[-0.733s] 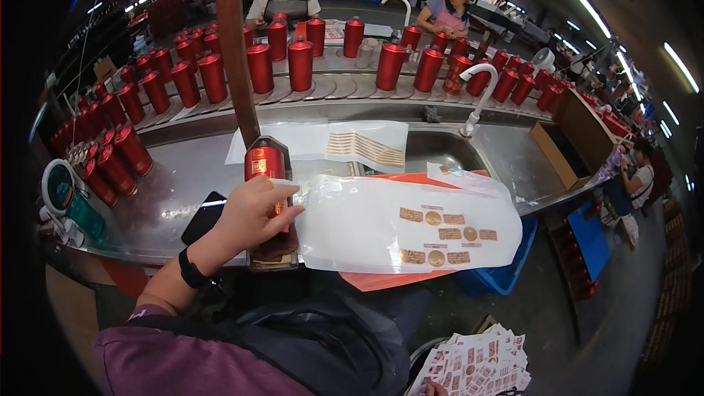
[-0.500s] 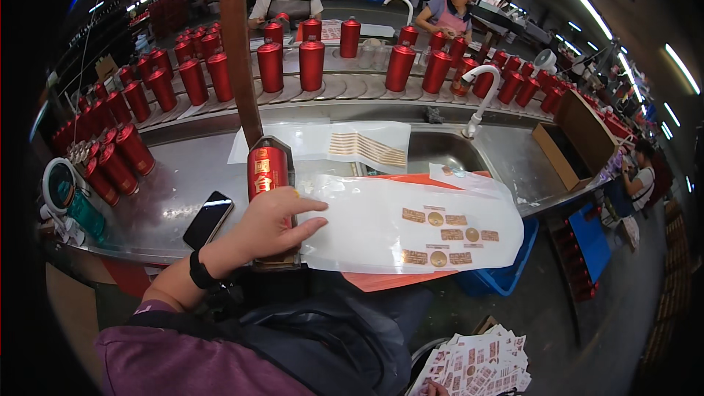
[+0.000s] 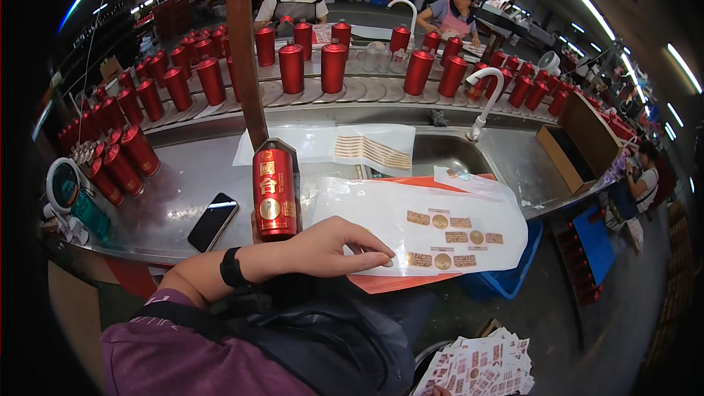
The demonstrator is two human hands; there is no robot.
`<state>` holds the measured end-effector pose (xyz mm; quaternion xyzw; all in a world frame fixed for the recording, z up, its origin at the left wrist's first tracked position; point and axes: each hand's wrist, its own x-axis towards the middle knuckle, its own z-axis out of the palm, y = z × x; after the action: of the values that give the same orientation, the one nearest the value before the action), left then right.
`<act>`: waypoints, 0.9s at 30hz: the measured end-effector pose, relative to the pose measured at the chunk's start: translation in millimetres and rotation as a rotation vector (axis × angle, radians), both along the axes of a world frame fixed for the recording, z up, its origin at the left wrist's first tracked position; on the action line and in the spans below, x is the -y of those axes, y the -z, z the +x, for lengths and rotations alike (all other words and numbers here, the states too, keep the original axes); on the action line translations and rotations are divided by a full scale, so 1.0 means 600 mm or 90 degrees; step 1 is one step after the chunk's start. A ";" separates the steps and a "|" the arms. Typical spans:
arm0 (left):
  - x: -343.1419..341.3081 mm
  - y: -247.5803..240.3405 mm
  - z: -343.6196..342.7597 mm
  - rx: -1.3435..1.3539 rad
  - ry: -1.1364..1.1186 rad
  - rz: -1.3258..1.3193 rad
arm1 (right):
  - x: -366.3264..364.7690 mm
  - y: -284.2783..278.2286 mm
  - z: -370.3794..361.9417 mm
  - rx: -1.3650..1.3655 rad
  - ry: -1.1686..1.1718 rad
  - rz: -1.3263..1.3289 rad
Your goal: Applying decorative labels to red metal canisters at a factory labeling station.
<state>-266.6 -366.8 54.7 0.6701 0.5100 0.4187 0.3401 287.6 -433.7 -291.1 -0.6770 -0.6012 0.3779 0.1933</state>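
My left hand (image 3: 341,246) reaches across the near edge of a white backing sheet (image 3: 352,202). Its thumb and forefinger come together beside the lower-left gold label (image 3: 419,259); what they pinch, if anything, is too small to make out. Rows of gold labels with round medallions lie on the sheet's right half. Left of the sheet, a red bottle (image 3: 273,176) with gold print and a gold round label rests in a dark holder (image 3: 293,148). Only fingertips of my right hand (image 3: 440,390) show at the lower edge, by a stack of printed label sheets (image 3: 480,363); their grip is hidden.
A phone (image 3: 213,221) lies left of the bottle. Behind are a striped sheet (image 3: 374,152), a sink (image 3: 440,152) with a white tap (image 3: 480,103), and a conveyor (image 3: 352,89) carrying red bottles. Wooden post (image 3: 246,51) behind holder; open box (image 3: 568,154) at right. Two people sit opposite.
My left hand has moved from the red bottle rightward and nearer, to the labels, its thumb and forefinger closing together. The bottle's front is now uncovered. Conveyor bottles have shifted slightly in view.
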 end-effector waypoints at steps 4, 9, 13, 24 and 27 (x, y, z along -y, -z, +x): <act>-0.009 0.003 0.009 0.076 0.052 -0.082 | 0.002 -0.007 -0.002 -0.001 0.015 -0.033; -0.012 0.002 0.014 0.129 0.073 -0.149 | 0.015 0.014 0.003 0.022 0.003 0.042; -0.009 0.008 0.011 0.179 0.072 -0.190 | 0.009 -0.052 -0.041 0.068 -0.007 0.013; -0.006 0.005 0.016 0.218 0.088 -0.214 | 0.016 -0.093 -0.065 0.094 -0.010 -0.018; -0.009 0.007 0.024 0.232 0.112 -0.193 | 0.018 -0.084 -0.062 0.056 0.007 -0.032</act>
<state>-252.4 -361.2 50.7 0.5666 0.4368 0.4199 0.5585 250.2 -444.8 -240.6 -0.7011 -0.5956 0.3614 0.1518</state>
